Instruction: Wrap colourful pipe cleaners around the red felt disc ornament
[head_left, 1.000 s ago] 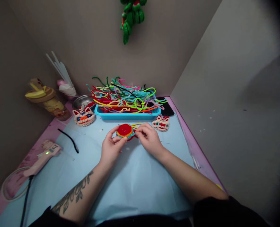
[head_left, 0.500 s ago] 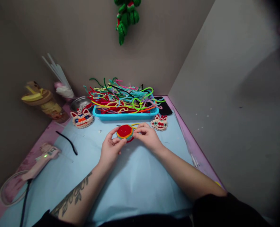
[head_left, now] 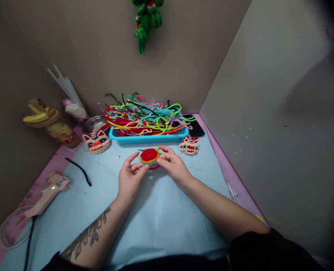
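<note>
Red at its centre with yellow and teal rings, the coiled disc (head_left: 149, 156) sits between both hands above the worktop (head_left: 161, 210); the right hand (head_left: 173, 166) pinches its edge, the left hand (head_left: 130, 177) curls loosely just beside it. Beyond the fingertips stands a blue tray (head_left: 148, 137) of pipe cleaners

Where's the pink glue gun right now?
In the head view, the pink glue gun lies at the far left of the table on the pink edge, left of the left hand, just below the black pipe cleaner.
</note>
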The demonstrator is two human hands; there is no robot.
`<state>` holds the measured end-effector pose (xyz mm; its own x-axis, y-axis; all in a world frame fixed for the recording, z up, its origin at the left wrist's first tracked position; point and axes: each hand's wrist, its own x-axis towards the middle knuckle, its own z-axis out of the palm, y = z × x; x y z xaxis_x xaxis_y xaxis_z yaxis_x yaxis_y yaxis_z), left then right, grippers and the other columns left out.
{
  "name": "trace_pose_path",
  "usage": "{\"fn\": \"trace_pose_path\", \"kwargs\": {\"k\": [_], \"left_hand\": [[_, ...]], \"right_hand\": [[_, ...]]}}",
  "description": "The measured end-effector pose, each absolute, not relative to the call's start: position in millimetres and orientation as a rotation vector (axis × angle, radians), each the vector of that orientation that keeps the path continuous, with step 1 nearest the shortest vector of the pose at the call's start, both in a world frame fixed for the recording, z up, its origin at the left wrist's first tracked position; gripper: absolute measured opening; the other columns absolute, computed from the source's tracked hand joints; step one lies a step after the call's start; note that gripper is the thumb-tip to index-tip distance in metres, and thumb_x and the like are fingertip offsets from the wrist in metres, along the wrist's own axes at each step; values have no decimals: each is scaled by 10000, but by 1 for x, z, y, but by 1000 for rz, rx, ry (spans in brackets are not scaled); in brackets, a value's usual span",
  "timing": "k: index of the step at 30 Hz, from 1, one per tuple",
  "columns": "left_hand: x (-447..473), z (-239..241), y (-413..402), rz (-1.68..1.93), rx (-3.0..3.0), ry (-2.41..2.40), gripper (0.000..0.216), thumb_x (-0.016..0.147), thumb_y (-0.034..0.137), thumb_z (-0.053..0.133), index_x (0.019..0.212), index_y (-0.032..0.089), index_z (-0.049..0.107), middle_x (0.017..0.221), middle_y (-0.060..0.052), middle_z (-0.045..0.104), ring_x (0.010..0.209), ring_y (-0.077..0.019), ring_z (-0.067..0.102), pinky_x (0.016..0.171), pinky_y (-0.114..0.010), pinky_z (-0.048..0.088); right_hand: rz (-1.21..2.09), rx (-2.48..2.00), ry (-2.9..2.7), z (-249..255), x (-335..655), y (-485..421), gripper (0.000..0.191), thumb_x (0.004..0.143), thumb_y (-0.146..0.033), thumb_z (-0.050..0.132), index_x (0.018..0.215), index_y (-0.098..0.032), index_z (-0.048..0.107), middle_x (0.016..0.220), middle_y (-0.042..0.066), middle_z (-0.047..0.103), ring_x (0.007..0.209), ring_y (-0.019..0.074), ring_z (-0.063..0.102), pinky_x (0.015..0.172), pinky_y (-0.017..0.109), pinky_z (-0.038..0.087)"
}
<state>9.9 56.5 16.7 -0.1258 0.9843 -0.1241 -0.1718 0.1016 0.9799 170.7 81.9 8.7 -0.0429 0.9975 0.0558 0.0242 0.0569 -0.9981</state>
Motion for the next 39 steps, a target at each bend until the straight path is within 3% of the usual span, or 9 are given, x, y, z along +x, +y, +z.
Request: {"fn": "trace_pose_path", "kwargs": {"k": [7, 12, 17, 20, 24, 29, 39], "left_hand": [[12, 17, 54, 1337, 924, 1249, 558, 662, 299, 764, 1154, 175, 532, 626, 38, 645, 427, -30, 423, 413, -130, 315], [11, 17, 54, 1317, 923, 1249, 595, 663, 312, 763, 1195, 157, 547, 634, 27, 643, 445, -33, 430, 420, -135, 319], [6, 15, 59, 1254, 1012, 1229, 715, 623, 320, 787, 1261, 150, 512, 847, -48, 695, 531, -57, 507, 482, -168, 400], [5, 16, 59, 1295, 1058, 1279, 671, 622, 316, 787, 1218, 160, 521, 940, -63, 687, 510, -36, 478, 498, -174, 414], [10, 20, 53, 1370, 1111, 1370, 536, 672, 335, 752, 1134, 160, 545, 804, -38, 688, 524, -63, 519, 505, -178, 437], [20, 23, 47, 1254, 1048, 1280, 702, 637, 361, 770, 1257, 161, 507, 870, -83, 719, 631, -154, 644, 534, -248, 520], [16, 22, 52, 1278, 972, 1285, 632, 616, 333, 782, 1167, 146, 535, 674, -9, 683, 493, -93, 556, 446, -181, 430]], "right_hand": [[1064, -1162, -1269, 14, 163, 72, 163, 748, -317, 630, 644, -194, 604, 1348, 86, 430, 1264, 222, 422, 1063, 388, 297], [1046, -1168, -1258, 11, 161, 69, 174, 751, -333, 625, 648, -195, 603, 1343, 85, 428, 1258, 229, 424, 1036, 381, 335], [996, -1215, -1256, 6, 162, 72, 178, 749, -354, 626, 669, -195, 624, 1263, 91, 469, 1198, 235, 475, 999, 387, 378], [862, -1269, -1256, 9, 163, 70, 175, 754, -361, 622, 690, -198, 636, 1242, 93, 473, 1184, 240, 480, 979, 385, 401], [731, -1299, -1253, 12, 161, 68, 147, 764, -336, 620, 706, -203, 645, 1212, 97, 474, 1169, 237, 484, 963, 384, 421], [755, -1276, -1298, 7, 154, 62, 103, 773, -295, 623, 718, -215, 657, 1195, 92, 476, 1173, 228, 480, 1004, 395, 404], [688, -1200, -1534, 7, 151, 55, 124, 827, -236, 552, 788, -231, 669, 1235, 85, 471, 1199, 226, 463, 1046, 407, 369]]}}
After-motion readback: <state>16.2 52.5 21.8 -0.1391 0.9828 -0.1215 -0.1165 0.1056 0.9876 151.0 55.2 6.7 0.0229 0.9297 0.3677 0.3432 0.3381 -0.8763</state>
